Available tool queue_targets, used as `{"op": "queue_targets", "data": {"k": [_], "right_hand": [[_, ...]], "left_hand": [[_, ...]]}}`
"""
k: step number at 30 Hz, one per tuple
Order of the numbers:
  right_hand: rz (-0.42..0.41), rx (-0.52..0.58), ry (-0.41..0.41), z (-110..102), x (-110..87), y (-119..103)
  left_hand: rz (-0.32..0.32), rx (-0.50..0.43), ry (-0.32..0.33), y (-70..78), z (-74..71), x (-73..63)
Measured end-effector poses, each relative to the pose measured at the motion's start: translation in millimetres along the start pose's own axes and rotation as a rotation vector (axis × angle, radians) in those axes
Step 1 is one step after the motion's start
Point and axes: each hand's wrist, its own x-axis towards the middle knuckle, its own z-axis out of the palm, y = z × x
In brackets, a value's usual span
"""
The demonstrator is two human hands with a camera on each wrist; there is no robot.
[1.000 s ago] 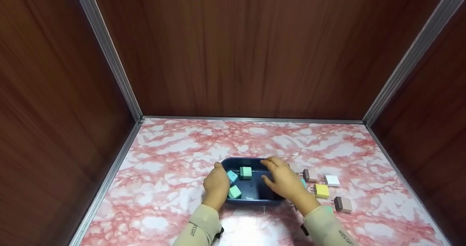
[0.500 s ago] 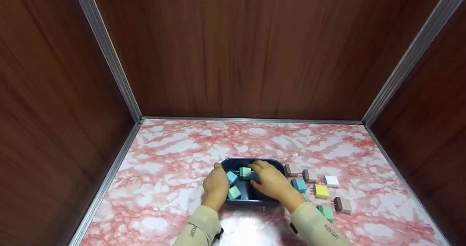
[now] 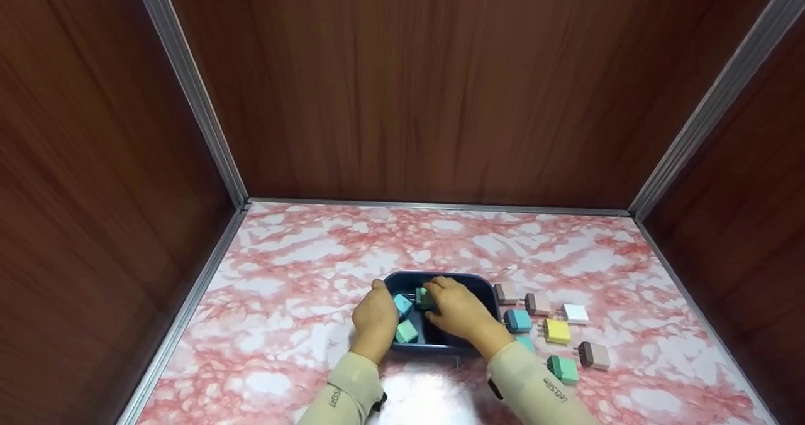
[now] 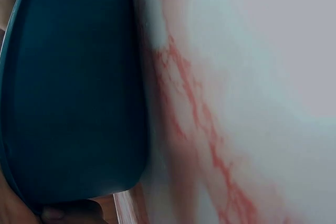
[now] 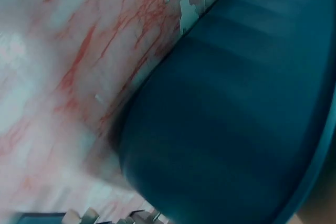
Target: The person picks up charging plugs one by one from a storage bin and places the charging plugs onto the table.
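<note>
A dark blue rectangular box (image 3: 485,296) stands on the table. My left hand (image 3: 375,318) grips its left rim, and fingers show beside the box wall (image 4: 73,87) in the left wrist view. Inside lie a blue plug charger (image 3: 402,306), a light green charger (image 3: 407,332) and a green charger (image 3: 420,297). My right hand (image 3: 462,313) reaches in over the right side. Its fingers and thumb close about the green charger, partly covering it. The right wrist view shows only the outer box wall (image 5: 226,108); the fingertips are hidden there.
Right of the box lie several more chargers, prongs leftward: pinkish-brown (image 3: 505,293), blue (image 3: 518,320), yellow (image 3: 557,331), white (image 3: 575,314) and green (image 3: 563,369). Brown wood-look panels (image 3: 427,98) enclose the marbled red-and-white tabletop (image 3: 302,274).
My right hand has moved left inside the box, from its right side to the green charger. Chargers formerly behind the right arm have come into sight. The left hand stays on the rim.
</note>
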Motion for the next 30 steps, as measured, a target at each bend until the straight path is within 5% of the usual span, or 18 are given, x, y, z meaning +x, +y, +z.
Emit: {"op": "queue_targets", "data": {"k": [19,30], "right_hand": [[0.031,-0.030,-0.088,13,12.2,-5],[-0.066,-0.099,0.072,25,21.5,-1]], "left_hand": [[-0.004,0.010,0.008,0.7,0.2,-0.1],[-0.004,-0.006,0.008,0.9,-0.3,1.1]]}}
